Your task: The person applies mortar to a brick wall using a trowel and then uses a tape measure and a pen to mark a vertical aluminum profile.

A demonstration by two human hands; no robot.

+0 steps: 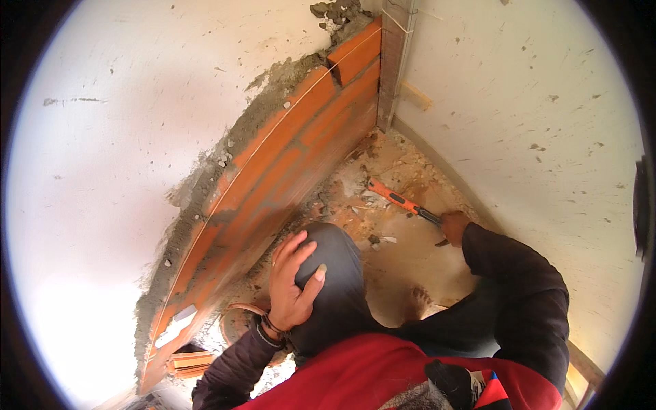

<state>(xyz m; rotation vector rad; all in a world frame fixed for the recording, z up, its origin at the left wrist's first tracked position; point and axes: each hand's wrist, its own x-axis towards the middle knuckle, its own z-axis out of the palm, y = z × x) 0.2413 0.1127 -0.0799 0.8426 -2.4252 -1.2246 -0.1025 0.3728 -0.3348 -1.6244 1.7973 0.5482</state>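
My left hand point(290, 290) rests on my bent knee point(331, 256), its fingers spread and holding nothing. Low over the floor, my right hand point(454, 227) is closed around the dark end of a hammer point(403, 201). The hammer's orange and black handle points away from the hand, up and left toward the brickwork. A dark pointed tip of its head sticks out below the fingers; the rest of the head is hidden in the grip. Left of my knee stands a low wall of orange bricks point(273, 167) with grey mortar joints.
A taut string point(266, 137) runs along the brickwork's top edge, beside rough mortar point(198, 178). A dark upright post point(395, 61) stands at the far corner. To the right rises a spattered white wall point(540, 137). Rubble litters the floor; loose bricks point(191, 362) lie lower left.
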